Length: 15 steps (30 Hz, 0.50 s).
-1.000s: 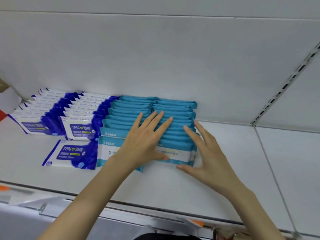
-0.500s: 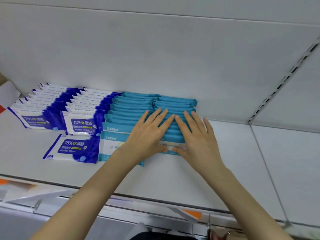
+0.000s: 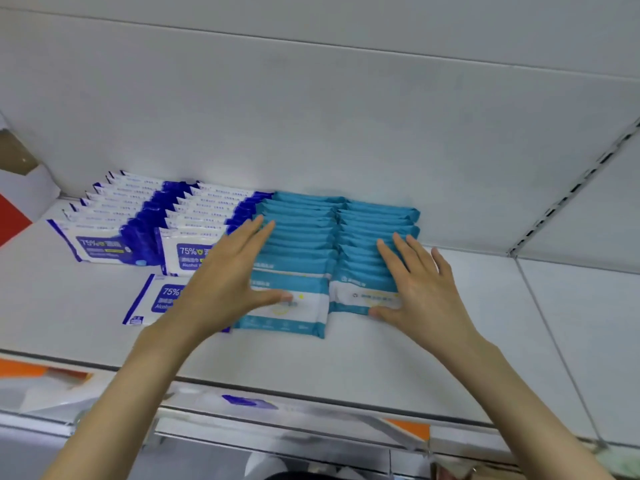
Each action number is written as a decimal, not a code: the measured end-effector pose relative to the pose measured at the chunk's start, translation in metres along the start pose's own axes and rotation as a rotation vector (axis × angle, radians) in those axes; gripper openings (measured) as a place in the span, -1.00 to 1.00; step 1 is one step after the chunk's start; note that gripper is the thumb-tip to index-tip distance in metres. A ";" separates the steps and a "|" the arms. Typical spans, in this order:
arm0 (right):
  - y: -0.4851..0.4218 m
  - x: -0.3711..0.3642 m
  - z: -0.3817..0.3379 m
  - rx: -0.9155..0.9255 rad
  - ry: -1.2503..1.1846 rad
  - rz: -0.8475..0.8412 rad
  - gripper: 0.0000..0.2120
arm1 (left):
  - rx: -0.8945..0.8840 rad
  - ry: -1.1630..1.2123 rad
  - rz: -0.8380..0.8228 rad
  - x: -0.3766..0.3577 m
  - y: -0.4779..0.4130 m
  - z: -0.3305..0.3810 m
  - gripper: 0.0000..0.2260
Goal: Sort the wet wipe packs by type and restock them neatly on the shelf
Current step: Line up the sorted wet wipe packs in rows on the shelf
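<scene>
Packs of teal wipes (image 3: 301, 237) lean in two rows on the white shelf (image 3: 381, 358). Left hand (image 3: 228, 282) lies flat against their left side, fingers straight, thumb on the front pack. Right hand (image 3: 422, 289) rests on the right row, fingers spread, gripping nothing. Blue alcohol packs (image 3: 121, 216) stand just left of the teal ones, with one loose pack (image 3: 156, 299) lying flat before them.
</scene>
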State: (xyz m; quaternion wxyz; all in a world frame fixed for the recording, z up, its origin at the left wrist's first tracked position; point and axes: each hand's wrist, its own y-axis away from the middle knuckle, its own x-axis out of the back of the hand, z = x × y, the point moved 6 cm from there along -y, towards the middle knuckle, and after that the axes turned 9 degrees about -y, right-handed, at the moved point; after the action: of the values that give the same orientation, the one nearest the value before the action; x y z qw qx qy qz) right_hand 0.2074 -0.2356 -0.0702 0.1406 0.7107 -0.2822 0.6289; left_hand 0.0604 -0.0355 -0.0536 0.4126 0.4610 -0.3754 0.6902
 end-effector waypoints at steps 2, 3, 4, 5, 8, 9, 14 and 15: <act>-0.001 0.006 -0.005 -0.019 -0.117 -0.033 -0.10 | -0.027 -0.035 -0.036 -0.001 0.008 -0.015 -0.02; -0.005 0.012 -0.007 -0.032 -0.171 -0.022 -0.14 | -0.044 -0.016 -0.045 -0.002 0.009 -0.019 -0.03; -0.010 0.019 -0.006 -0.040 -0.232 0.000 -0.19 | -0.048 0.017 -0.047 -0.003 0.010 -0.018 -0.04; -0.017 0.026 -0.006 -0.048 -0.289 0.020 -0.24 | -0.049 0.055 -0.051 -0.004 0.010 -0.016 -0.06; -0.048 0.038 0.000 -0.049 -0.390 -0.076 -0.25 | -0.158 -0.053 -0.033 -0.015 0.004 0.011 -0.09; -0.059 0.037 0.002 -0.042 -0.366 -0.161 -0.18 | -0.221 -0.141 -0.004 -0.020 -0.001 0.026 -0.09; -0.097 0.019 0.016 -0.054 -0.215 -0.436 -0.06 | -0.337 -0.325 -0.022 -0.056 -0.033 0.095 -0.01; -0.101 0.017 0.017 -0.044 -0.184 -0.442 -0.09 | -0.319 -0.345 -0.013 -0.060 -0.039 0.100 0.01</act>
State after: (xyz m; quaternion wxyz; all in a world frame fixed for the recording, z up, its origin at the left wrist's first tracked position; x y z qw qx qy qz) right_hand 0.2811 -0.1679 -0.0406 0.2639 0.8062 -0.1452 0.5093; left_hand 0.1431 -0.1241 -0.0754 0.4144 0.5035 -0.5417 0.5303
